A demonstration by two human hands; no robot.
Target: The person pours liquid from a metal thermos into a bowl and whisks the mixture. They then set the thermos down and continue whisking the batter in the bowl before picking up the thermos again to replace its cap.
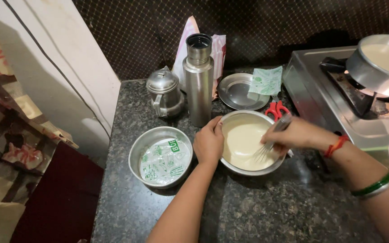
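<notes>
Granite counter (pixel 257 211), bowls (pixel 248 141), flask (pixel 198 81), stove (pixel 338 103)

1. Round steel bowl (pixel 251 142) holds pale cream batter.
2. Round steel pan (pixel 160 156) is lined with clear film printed in green.
3. Stone counter (pixel 257 207) is black, speckled grey.
4. Scissor handles (pixel 276 109) are red.
5. Right wrist wears a red thread (pixel 336 146) and a green-and-silver bangle (pixel 376 184).
6. Tall steel flask (pixel 198 78) and lidded steel jug (pixel 165 92) are plain silver.
7. Back wall (pixel 266 27) is dark brown with a fine diamond grid.
8. Cloth (pixel 10 112) at the left carries a cream, brown and red floral pattern.
</notes>
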